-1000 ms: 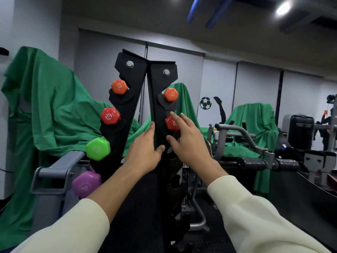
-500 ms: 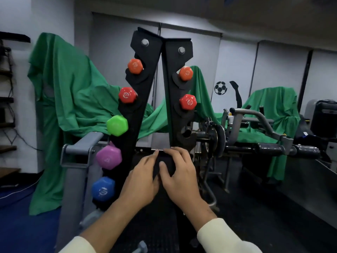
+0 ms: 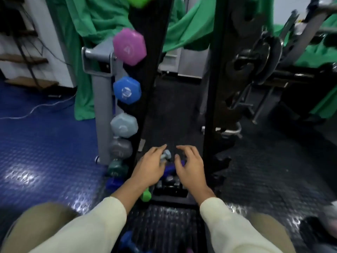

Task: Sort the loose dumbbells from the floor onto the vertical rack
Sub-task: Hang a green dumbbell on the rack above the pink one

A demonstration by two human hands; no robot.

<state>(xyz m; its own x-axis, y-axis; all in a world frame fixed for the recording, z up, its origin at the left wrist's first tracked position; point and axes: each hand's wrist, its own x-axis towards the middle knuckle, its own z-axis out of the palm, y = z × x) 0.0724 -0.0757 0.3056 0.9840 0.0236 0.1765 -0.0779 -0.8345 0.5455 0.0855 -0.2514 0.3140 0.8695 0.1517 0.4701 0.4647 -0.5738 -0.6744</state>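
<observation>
Both hands were low at the foot of the black rack (image 3: 151, 99), over a cluster of loose dumbbells lying on the floor (image 3: 264, 179) between its two uprights. The left hand (image 3: 150, 168) had its grip curled around a small grey dumbbell (image 3: 165, 156), whose head poked out past the fingers. The right hand (image 3: 190, 166) hovered just beside it with fingers spread and bent, its grip apart and holding nothing, above a blue dumbbell (image 3: 170, 168). A green dumbbell (image 3: 145, 195) lay on the floor under the left wrist, and dark ones sat near the rack's base. On the rack's left upright sat a pink dumbbell (image 3: 129, 46), a blue one (image 3: 127, 90), a pale grey one (image 3: 124, 125) and darker ones below. Green cloth (image 3: 94, 24) hung behind.
</observation>
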